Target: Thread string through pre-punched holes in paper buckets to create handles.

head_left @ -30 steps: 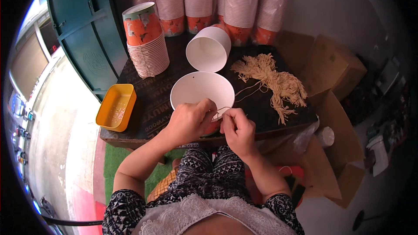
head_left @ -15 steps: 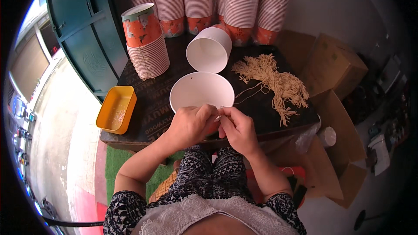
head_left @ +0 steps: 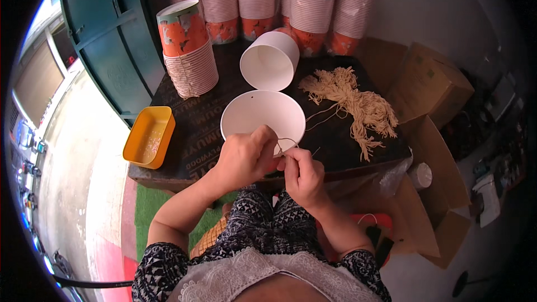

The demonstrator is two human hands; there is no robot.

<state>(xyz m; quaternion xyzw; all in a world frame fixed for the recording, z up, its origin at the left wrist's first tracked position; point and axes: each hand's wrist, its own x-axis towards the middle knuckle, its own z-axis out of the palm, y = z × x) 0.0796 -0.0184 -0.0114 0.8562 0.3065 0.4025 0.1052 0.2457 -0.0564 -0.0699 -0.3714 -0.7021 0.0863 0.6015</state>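
A white-lined paper bucket stands at the table's near edge with its mouth tilted toward me; a small hole shows in its far wall. At its near rim both my hands are closed. A thin beige string loops up between them. My left hand pinches at the string on the rim's left side. Fingers of my right hand are pressed together on the string, and a loose end sticks out to the right. Behind lies a second white bucket on its side. A bundle of beige strings rests to the right.
On the left are a yellow plastic tray with small bits in it and a stack of orange-printed buckets. Wrapped bucket stacks line the back of the dark table. Cardboard boxes stand to the right.
My right hand has moved slightly down and turned. The string now shows as a loop between my hands, with a loose end on the right. The view has shifted slightly.
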